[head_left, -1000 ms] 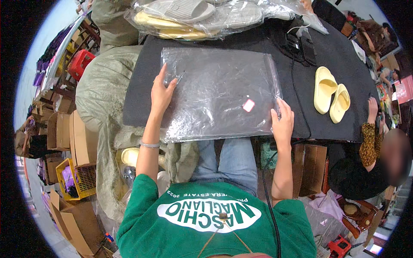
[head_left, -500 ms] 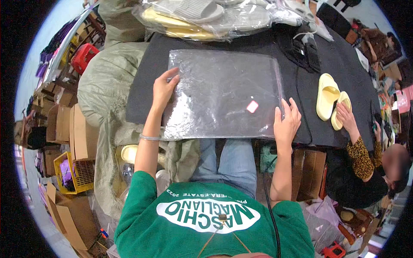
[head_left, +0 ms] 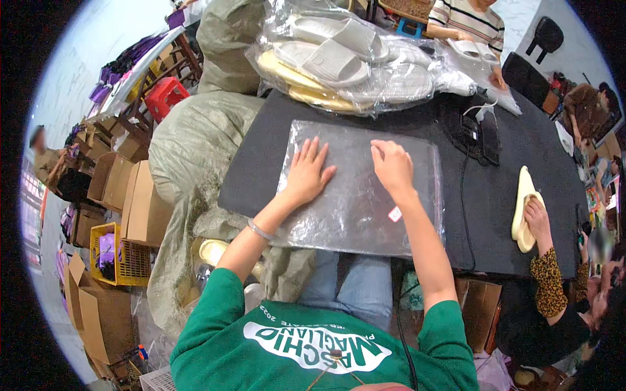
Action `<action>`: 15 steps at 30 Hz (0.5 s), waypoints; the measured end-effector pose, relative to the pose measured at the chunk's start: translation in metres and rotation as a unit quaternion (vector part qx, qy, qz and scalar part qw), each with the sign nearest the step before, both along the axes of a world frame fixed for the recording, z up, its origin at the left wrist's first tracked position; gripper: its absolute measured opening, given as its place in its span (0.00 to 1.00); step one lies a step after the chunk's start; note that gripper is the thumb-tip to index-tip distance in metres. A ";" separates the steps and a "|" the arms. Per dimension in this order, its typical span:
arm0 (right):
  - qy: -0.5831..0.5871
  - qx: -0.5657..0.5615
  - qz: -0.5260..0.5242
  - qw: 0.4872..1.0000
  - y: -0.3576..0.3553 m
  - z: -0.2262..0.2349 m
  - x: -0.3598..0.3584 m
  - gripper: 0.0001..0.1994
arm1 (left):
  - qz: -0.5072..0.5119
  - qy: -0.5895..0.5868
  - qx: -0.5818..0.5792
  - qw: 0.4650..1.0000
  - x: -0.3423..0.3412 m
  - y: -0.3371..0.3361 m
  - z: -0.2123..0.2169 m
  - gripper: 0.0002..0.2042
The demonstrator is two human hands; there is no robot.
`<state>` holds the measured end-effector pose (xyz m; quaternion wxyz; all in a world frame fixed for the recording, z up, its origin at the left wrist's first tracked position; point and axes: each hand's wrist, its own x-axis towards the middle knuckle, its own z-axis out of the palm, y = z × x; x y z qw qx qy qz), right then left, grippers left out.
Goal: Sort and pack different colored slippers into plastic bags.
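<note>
A large clear plastic bag (head_left: 339,229) lies flat on the dark table in front of me. My left hand (head_left: 309,173) rests palm down on its left part, fingers spread. Over the bag's upper right part is my right hand (head_left: 394,168), fingers curled and drawn together; whether they pinch the film is hidden. A small white sticker with a red border (head_left: 395,214) shows on the bag beside my right forearm. At the table's right side, a co-worker's hand (head_left: 537,217) holds pale yellow slippers (head_left: 523,186).
Bagged grey and yellow slippers (head_left: 339,62) are heaped at the far edge. A black device with a cable (head_left: 479,133) stands right of them. Big greenish sacks (head_left: 195,143) crowd the table's left, with cardboard boxes (head_left: 147,202) and a yellow crate (head_left: 127,260) beyond. Another person stands across the table.
My hands have moved from the bag's side edges inward onto its surface; the right fingers have curled. The co-worker has brought the yellow slippers together on edge. My view has tilted up.
</note>
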<state>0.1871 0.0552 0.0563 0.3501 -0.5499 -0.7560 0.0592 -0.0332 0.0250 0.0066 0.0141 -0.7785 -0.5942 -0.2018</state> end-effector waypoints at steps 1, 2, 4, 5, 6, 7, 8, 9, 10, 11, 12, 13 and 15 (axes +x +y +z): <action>-0.019 -0.025 -0.011 0.999 0.008 -0.009 -0.002 0.10 | 0.002 0.024 -0.007 1.000 -0.001 -0.002 -0.008 0.30; -0.018 -0.020 -0.014 1.000 0.014 -0.023 0.000 0.10 | 0.001 0.010 -0.022 1.000 0.001 -0.002 -0.006 0.30; 0.052 -0.061 -0.036 0.996 0.013 -0.047 0.003 0.09 | -0.002 0.004 -0.014 1.000 -0.001 -0.003 -0.006 0.29; 0.050 -0.034 -0.048 0.997 0.013 -0.049 0.007 0.08 | 0.000 0.009 -0.015 1.000 0.002 -0.002 -0.003 0.29; 0.056 -0.036 -0.047 0.997 0.013 -0.050 0.011 0.08 | 0.001 0.010 -0.020 1.000 0.005 -0.001 0.000 0.29; 0.094 -0.055 -0.033 0.994 0.014 -0.051 0.015 0.08 | 0.002 0.011 -0.026 1.000 0.008 0.000 0.003 0.28; 0.126 -0.071 -0.018 0.989 0.015 -0.049 0.016 0.08 | 0.003 0.010 -0.026 1.000 0.008 0.000 0.004 0.28; 0.139 -0.086 -0.017 0.986 0.017 -0.047 0.017 0.08 | 0.006 0.009 -0.026 1.000 0.007 0.001 0.004 0.28; 0.139 -0.086 -0.017 0.986 0.018 -0.046 0.017 0.08 | 0.008 0.009 -0.027 1.000 0.007 0.002 0.004 0.28; 0.141 -0.089 -0.012 0.986 0.020 -0.045 0.017 0.08 | 0.010 0.006 -0.027 1.000 0.008 0.002 0.006 0.28; 0.143 -0.092 -0.008 0.985 0.021 -0.045 0.017 0.09 | 0.008 0.006 -0.028 1.000 0.008 0.003 0.007 0.28; 0.138 -0.094 -0.008 0.986 0.022 -0.046 0.018 0.09 | 0.010 0.004 -0.032 0.999 0.010 0.004 0.007 0.28; 0.140 -0.087 -0.009 0.986 0.022 -0.047 0.018 0.09 | 0.018 0.002 -0.048 0.999 0.013 0.002 0.016 0.28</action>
